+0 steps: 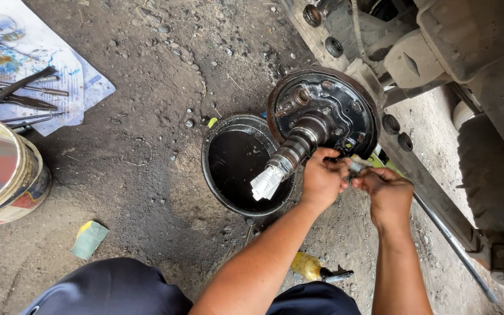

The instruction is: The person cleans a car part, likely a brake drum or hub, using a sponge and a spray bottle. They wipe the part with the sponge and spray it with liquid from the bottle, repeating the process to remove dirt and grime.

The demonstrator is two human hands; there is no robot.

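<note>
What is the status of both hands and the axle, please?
Left hand and right hand pinch small metal part together. Axle spindle bare, tip wrapped white. Black oil pan under it.

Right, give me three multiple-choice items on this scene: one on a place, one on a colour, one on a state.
1. Where does the black basin sit?
A. on the ground under the axle spindle
B. on the paper sheet
C. on the person's lap

2. What colour is the cloth wrapped on the spindle's tip?
A. red
B. white
C. black

3. How are the left hand and right hand placed?
A. both flat on the ground
B. one on the metal can
C. together beside the brake backing plate, pinching a small part

Answers: 1 A, the basin lies on the dirt below the spindle. 2 B, the wrap is white. 3 C, both hands meet on the small part.
</note>
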